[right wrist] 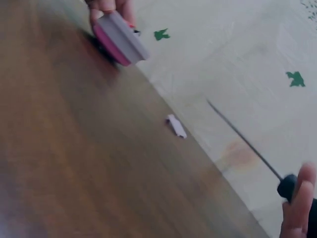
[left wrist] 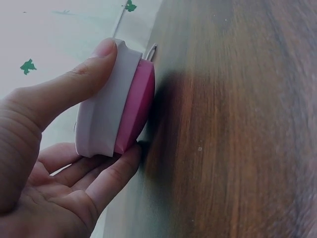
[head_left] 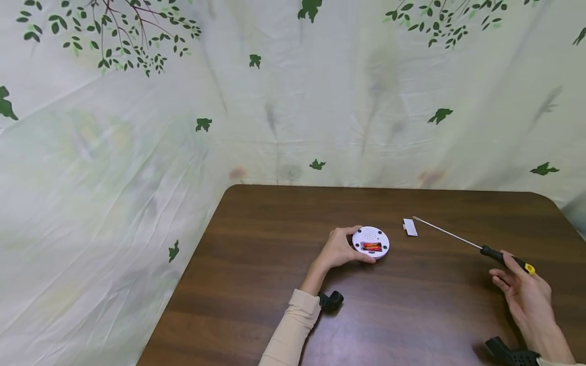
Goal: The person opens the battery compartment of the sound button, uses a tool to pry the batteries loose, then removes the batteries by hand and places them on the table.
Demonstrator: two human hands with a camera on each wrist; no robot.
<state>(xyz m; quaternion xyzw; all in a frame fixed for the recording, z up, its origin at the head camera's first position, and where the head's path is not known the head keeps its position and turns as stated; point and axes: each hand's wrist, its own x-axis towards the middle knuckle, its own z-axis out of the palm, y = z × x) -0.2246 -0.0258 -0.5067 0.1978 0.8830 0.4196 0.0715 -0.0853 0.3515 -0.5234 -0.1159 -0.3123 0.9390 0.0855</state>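
Observation:
My left hand (head_left: 340, 249) grips a small round device (head_left: 366, 234) by its rim, thumb on one side and fingers on the other. Its white underside faces up, with small holes and an uncovered battery compartment where red batteries (head_left: 372, 247) lie. In the left wrist view, the pink part of the device (left wrist: 136, 106) faces the table. A small white battery cover (head_left: 410, 227) lies on the table to the right of the device. My right hand (head_left: 526, 295) holds a screwdriver (head_left: 492, 251) by its black and yellow handle, the shaft pointing left, its tip near the cover in the head view.
The brown wooden table (head_left: 256, 284) has rounded far corners. Behind it and at its left hangs a pale cloth (head_left: 284, 101) printed with green leaves. Black wrist cameras sit on the left wrist (head_left: 317, 294) and the right wrist (head_left: 547, 338).

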